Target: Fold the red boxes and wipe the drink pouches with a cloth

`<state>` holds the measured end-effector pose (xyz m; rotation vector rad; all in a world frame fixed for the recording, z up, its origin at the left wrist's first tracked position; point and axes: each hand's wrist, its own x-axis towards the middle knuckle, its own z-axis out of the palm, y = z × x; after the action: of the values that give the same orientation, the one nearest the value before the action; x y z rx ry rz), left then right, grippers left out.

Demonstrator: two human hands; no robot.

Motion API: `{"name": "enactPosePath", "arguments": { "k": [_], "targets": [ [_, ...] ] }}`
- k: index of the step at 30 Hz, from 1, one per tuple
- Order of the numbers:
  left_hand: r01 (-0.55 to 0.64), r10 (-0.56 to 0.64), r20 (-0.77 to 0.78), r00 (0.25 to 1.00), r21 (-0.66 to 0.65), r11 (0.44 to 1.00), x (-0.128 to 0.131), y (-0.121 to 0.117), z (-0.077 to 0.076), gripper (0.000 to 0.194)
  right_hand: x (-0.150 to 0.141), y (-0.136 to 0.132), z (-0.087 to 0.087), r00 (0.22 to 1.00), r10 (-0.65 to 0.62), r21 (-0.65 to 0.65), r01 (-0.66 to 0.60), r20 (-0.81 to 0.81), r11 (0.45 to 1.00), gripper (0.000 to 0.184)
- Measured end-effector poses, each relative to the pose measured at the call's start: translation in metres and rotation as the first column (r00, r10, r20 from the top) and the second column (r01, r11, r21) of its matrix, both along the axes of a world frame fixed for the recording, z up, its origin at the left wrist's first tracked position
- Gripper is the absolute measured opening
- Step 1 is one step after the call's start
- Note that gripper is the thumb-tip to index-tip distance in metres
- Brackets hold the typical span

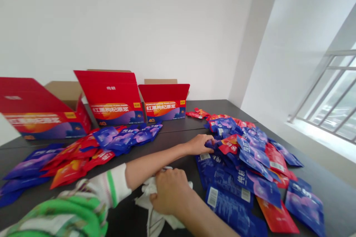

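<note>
A dark tabletop (178, 136), crossed by a seam, runs back to a plain pale wall (155, 26); a barred window (330, 96) stands near two o'clock. Three red and blue boxes with raised flaps line the table: the leftmost box (52, 122) at ten o'clock, the middle box (114, 109) at eleven, the third box (165, 107) near twelve.

The leftmost box is cut off by the view's edge, and its lettering is blurred (the other two read far more clearly). Front flaps hide most of the boxes' insides, so I cannot tell what they hold. The cloth is partly covered by the right hand, and overlapping pouches hide one another.

The left hand (199, 144), in a white and green sleeve (111, 189), reaches across beyond the right hand and pinches a dark purple pouch (210, 143) at the near-left side of the pouch heap (250, 163). That heap of blue and red pouches spreads from one to five o'clock of the left hand. The right hand (171, 192) is closed in a loose fist on a crumpled white cloth (151, 196), which shows mostly from six to ten o'clock around it. A second pouch pile (89, 148) lies towards ten o'clock of the right hand, in front of the boxes.
</note>
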<state>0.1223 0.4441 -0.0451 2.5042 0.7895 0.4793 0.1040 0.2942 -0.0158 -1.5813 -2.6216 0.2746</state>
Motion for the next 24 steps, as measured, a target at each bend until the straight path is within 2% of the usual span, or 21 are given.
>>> {"name": "enactPosePath", "arguments": {
  "k": [3, 6, 9, 12, 14, 17, 20, 22, 24],
  "targets": [
    [-0.101, 0.102, 0.01, 0.995, -0.038, 0.994, -0.004, -0.001, -0.001, 0.02, 0.001, 0.001, -0.003, 1.0, 0.022, 0.008, -0.022, -0.003, 1.0, 0.042],
    [-0.202, 0.205, 0.021, 0.979, -0.096, 0.975, -0.008, 0.0, -0.002, 0.018, 0.001, 0.003, -0.006, 0.999, 0.036, 0.021, -0.036, -0.003, 0.999, 0.045],
    [-0.282, 0.29, 0.031, 0.957, -0.146, 0.948, -0.017, 0.002, 0.001, 0.025, 0.003, 0.005, -0.009, 0.999, 0.048, 0.031, -0.048, 0.001, 0.998, 0.049],
    [-0.342, 0.351, 0.029, 0.936, -0.16, 0.926, -0.038, 0.003, 0.01, 0.036, 0.005, 0.007, -0.008, 0.997, 0.072, 0.025, -0.072, 0.005, 0.997, 0.05],
    [-0.377, 0.383, 0.015, 0.924, -0.144, 0.915, -0.062, 0.001, 0.021, 0.035, 0.007, 0.008, -0.007, 0.996, 0.086, 0.016, -0.086, -0.001, 0.996, 0.048],
    [-0.437, 0.439, 0.005, 0.899, -0.078, 0.896, -0.11, -0.008, 0.042, 0.021, 0.013, 0.009, -0.003, 0.995, 0.097, -0.005, -0.097, 0.007, 0.995, 0.046],
    [-0.528, 0.528, 0.012, 0.849, -0.01, 0.849, -0.165, -0.032, 0.059, 0.016, 0.026, 0.01, 0.003, 0.992, 0.119, -0.036, -0.117, 0.043, 0.992, 0.042],
    [-0.584, 0.584, 0.003, 0.812, 0.008, 0.812, -0.197, -0.058, 0.06, 0.017, 0.037, 0.014, 0.009, 0.989, 0.137, -0.058, -0.134, 0.051, 0.989, 0.038],
    [-0.625, 0.625, -0.025, 0.78, 0.004, 0.78, -0.221, -0.09, 0.052, 0.017, 0.045, 0.018, 0.013, 0.995, 0.094, -0.025, -0.093, 0.025, 0.995, 0.036]
  ]
}}
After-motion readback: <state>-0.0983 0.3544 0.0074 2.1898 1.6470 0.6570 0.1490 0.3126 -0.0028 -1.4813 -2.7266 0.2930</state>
